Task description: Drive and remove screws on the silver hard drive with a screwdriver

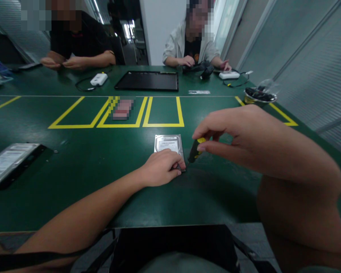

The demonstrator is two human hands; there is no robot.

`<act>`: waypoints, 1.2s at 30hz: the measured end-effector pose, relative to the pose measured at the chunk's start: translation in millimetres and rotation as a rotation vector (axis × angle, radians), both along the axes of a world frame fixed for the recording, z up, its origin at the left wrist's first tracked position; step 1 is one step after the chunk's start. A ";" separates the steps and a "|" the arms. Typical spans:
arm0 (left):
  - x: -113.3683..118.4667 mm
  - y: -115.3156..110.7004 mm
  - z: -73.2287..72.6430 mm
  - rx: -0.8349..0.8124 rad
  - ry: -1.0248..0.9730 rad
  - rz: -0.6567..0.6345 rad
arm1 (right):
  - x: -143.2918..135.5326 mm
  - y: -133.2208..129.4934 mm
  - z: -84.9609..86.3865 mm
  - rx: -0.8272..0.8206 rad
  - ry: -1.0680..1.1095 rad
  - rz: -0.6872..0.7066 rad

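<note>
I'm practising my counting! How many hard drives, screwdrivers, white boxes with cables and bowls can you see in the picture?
Hard drives: 2
Screwdriver: 1
White boxes with cables: 2
Bowl: 1
Total: 6

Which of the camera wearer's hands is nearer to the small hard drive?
Left. The left hand rests on the small hard drive; the right hand is to its right, holding a screwdriver.

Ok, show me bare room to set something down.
Free: the yellow-taped rectangle beyond the silver hard drive, and green tabletop just left of that drive. Crowded: the drive's near right corner, with left hand, right hand, black-yellow screwdriver.
</note>
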State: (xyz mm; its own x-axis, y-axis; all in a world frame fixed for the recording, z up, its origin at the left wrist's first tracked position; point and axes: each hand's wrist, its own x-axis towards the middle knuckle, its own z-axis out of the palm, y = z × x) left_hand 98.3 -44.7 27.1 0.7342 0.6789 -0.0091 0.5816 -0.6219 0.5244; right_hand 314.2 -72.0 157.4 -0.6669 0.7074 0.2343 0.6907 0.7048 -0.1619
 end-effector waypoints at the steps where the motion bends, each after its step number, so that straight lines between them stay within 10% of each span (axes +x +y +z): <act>1: 0.1 0.2 0.0 -0.003 0.000 0.001 | 0.0 0.0 0.2 -0.005 -0.006 0.007; 36: -0.2 0.4 -1.1 0.007 -0.006 -0.001 | 2.7 -0.8 3.3 -0.093 -0.017 0.120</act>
State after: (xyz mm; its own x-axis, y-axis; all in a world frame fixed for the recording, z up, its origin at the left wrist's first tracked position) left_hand 98.0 -44.4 26.0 0.7346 0.6785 0.0000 0.5780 -0.6259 0.5236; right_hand 316.9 -72.8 160.6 -0.7514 0.6402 0.1599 0.6053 0.7652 -0.2192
